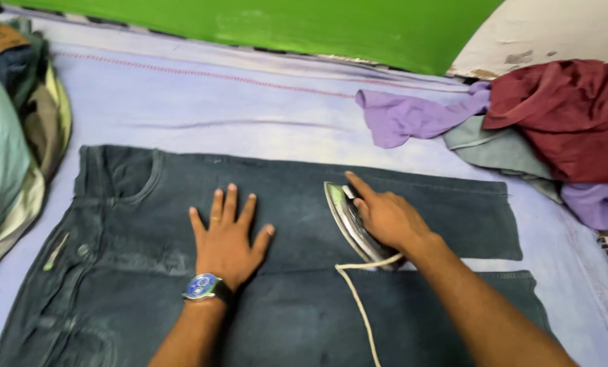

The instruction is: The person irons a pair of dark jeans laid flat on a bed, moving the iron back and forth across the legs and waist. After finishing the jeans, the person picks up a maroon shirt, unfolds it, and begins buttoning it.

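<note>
A pair of dark blue jeans shorts (297,204) lies flat on a pale lilac sheet (202,109), waistband to the left. My left hand (226,234), with a blue-faced wristwatch, presses flat on the fabric, fingers spread. To its right, my right hand (385,217) grips the handle of a metal clothes iron (348,221) that rests on the upper leg. A white cord (358,299) runs from the iron toward me.
A stack of folded clothes (11,136) stands at the left edge. At the right lie a maroon garment (569,115), purple cloth (413,115) and a grey-green piece (494,149). A green wall (317,27) borders the far side.
</note>
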